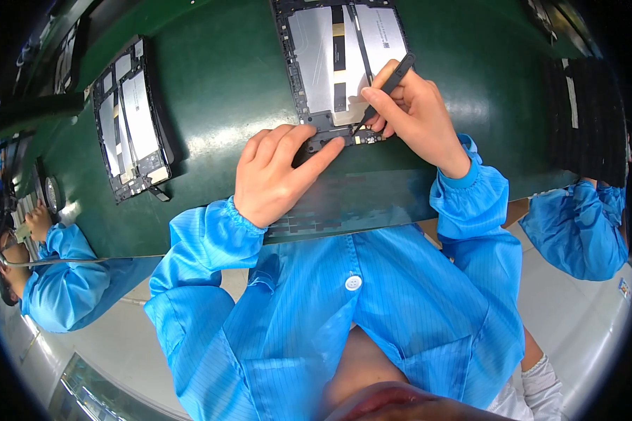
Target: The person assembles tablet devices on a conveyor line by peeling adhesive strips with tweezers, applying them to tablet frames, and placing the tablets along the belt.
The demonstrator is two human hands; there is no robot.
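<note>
An opened tablet (312,59) lies at the top centre, its silver battery panels, dark ribbon strips and lower circuit board exposed. My left hand (270,168) grips its lower left corner, with the index finger on the side edge and the thumb laid over the bottom part. The fingertips farther left are partly hidden. In my right hand (421,116), thumb and fingers are closed around slim black tweezers (398,76). Their pointed tip meets the board near the tablet's bottom edge, just right of my left thumb. Part of the tablet's right side is hidden behind my right hand.
Another opened tablet (139,116) lies to the left on the green mat (214,77). A co-worker in a blue smock (67,284) sits at the far left. Another person's blue sleeve (579,228) shows at the right, below a black ridged stack (590,119).
</note>
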